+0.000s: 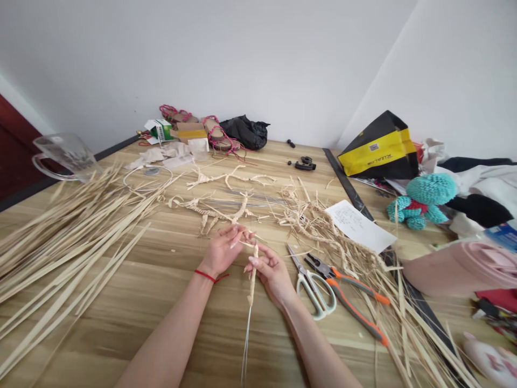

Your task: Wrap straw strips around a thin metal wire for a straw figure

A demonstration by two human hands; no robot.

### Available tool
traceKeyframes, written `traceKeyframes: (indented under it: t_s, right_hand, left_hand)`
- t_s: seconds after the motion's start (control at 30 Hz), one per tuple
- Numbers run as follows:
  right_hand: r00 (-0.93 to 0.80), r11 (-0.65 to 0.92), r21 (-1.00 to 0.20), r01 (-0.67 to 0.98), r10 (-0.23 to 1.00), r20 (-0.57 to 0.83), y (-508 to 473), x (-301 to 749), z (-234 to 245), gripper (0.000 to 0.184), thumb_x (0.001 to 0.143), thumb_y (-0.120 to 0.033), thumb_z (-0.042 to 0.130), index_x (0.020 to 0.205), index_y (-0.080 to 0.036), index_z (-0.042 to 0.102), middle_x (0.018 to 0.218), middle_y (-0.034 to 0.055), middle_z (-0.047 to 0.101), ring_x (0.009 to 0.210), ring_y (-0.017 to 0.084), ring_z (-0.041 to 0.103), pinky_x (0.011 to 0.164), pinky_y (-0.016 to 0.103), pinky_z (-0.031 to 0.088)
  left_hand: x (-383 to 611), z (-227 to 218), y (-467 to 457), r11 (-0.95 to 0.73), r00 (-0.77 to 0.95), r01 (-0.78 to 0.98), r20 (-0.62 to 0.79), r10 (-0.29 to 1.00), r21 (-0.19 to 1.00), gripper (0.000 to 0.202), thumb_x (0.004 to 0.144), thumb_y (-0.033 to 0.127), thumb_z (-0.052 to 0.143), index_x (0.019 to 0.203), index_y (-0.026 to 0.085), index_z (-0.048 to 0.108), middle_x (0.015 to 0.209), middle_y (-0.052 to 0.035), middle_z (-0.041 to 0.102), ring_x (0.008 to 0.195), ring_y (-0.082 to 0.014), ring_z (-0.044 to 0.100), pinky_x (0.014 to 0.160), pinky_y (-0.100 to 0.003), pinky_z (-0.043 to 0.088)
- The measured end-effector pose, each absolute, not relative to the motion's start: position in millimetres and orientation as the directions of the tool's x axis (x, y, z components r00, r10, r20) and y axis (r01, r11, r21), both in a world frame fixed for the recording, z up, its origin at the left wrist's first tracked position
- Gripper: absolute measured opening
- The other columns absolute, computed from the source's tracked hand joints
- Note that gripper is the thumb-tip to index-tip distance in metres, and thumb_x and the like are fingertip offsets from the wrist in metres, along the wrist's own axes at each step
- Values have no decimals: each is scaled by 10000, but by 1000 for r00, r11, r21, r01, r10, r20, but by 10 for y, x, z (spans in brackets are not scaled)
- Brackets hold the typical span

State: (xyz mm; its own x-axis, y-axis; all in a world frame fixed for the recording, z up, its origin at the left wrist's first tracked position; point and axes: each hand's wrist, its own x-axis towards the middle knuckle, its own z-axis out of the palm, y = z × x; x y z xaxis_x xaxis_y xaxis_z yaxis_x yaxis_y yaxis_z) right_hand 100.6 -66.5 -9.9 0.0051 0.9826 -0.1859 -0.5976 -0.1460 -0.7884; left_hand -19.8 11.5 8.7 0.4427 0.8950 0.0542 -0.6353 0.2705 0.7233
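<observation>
Subject is working at a wooden table (161, 318) with 2 bare hands, seen from the head camera. The straw braid (253, 275) is standing roughly upright between the hands, above the table, with a thin wire (245, 345) running down from its lower end toward the near table edge.

The right hand (272, 273) is closing its thumb and fingers on the braid, gripping it near the upper part. The left hand (223, 250), with a red string bracelet (205, 276) at the wrist, is reaching across to the braid's top end with fingers curled and nearly touching it. Whether it is pinching a strand there, I cannot tell.

Just right of the right hand, white-handled scissors (313, 288) are lying beside orange-and-grey pliers (347, 288). A large bundle of straw strips (60, 258) is spreading across the table's left side. Beyond the hands, 2 branching straw pieces (226, 207) and a tangled straw heap (315, 226) are lying on the table, next to a handwritten paper note (359, 226).

Further back, a glass pitcher (67, 156), 2 pink-laced sandals (214, 134), a black-and-yellow bag (379, 148) and a teal crocheted toy (422, 199) are sitting near the wall.
</observation>
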Motion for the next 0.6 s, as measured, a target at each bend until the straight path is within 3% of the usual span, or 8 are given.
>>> traceKeyframes:
  t_s: [0.1, 0.17, 0.3, 0.6]
  right_hand:
    - [0, -139, -796, -589, 985, -172, -663, 1005, -115, 457, 602, -265, 769, 1008, -172, 583, 581, -5, 675, 563, 169, 640, 563, 267, 457]
    - [2, -129, -802, -584, 987, -161, -662, 1006, -121, 430, 604, -264, 768, 985, -175, 589, 579, -6, 675, 559, 167, 640, 564, 265, 456]
    - [-7, -128, -799, -588, 988, -152, -661, 1013, -128, 421, 615, -256, 761, 992, -178, 591, 582, -4, 680, 561, 165, 641, 578, 263, 458]
    - [-26, -146, -784, -603, 986, -164, -657, 1019, -115, 437, 606, -261, 769, 996, -182, 587, 578, -6, 677, 564, 156, 637, 578, 245, 450]
  left_hand:
    - [-195, 82, 103, 285, 447, -653, 52, 893, 702, 318, 677, 179, 673, 994, 185, 673, 492, 46, 474, 673, -147, 550, 857, -383, 427]
    - [-194, 76, 101, 304, 464, -622, 28, 885, 721, 401, 683, 153, 655, 1082, 195, 637, 554, 35, 527, 708, -149, 562, 812, -349, 437]
    - [-190, 45, 110, 303, 470, -506, -36, 882, 808, 354, 690, 169, 642, 1043, 195, 653, 680, 3, 584, 744, -145, 553, 715, -273, 430]
    - [-215, 2, 153, 183, 437, -418, 21, 899, 890, 321, 683, 156, 645, 1002, 169, 686, 630, 15, 486, 797, -150, 512, 792, -278, 404]
